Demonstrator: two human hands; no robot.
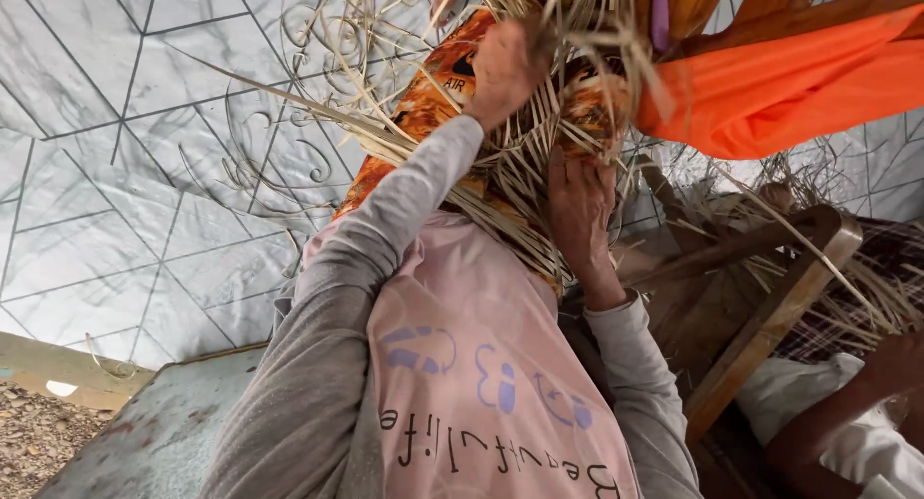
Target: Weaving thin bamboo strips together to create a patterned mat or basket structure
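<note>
Straw strands (510,172) gripped by left hand (500,71) fingers; right hand (577,210) fingers seemingly pinching strands too.

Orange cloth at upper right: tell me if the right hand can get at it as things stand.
Probably yes. The right hand sits just below and left of the orange cloth, with only loose straw strips between them, though its fingers are busy in those strips.

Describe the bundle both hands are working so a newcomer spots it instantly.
Start at the orange cloth draped top right. Left of it, the left hand and right hand grip a bundle of pale straw strips. Unlike the loose curls around, its strands run bunched together.
</note>
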